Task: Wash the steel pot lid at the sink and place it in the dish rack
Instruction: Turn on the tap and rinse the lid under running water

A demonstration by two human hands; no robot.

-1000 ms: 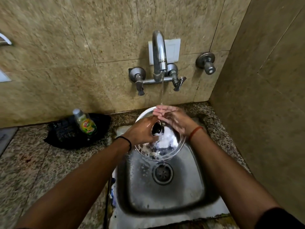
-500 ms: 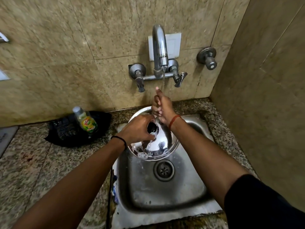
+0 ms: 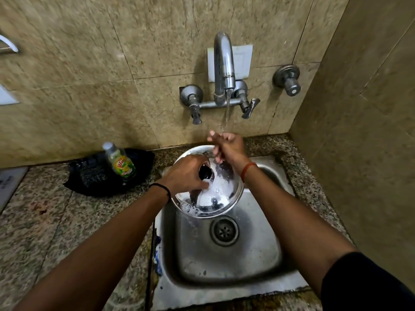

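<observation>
My left hand [image 3: 187,175] grips the black knob [image 3: 204,173] of the lid [image 3: 221,198], holding it tilted over the sink's [image 3: 226,265] back edge, suds on its lower rim. My right hand [image 3: 226,148] is loosely open, empty, under the tap's [image 3: 223,68] stream. A bottle [image 3: 120,162] stands on the counter [image 3: 45,221].

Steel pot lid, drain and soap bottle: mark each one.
steel pot lid [image 3: 226,194], head view, wet lower face.
drain [image 3: 224,231], head view, centre of strainer.
soap bottle [image 3: 122,166], head view, on its label.
</observation>
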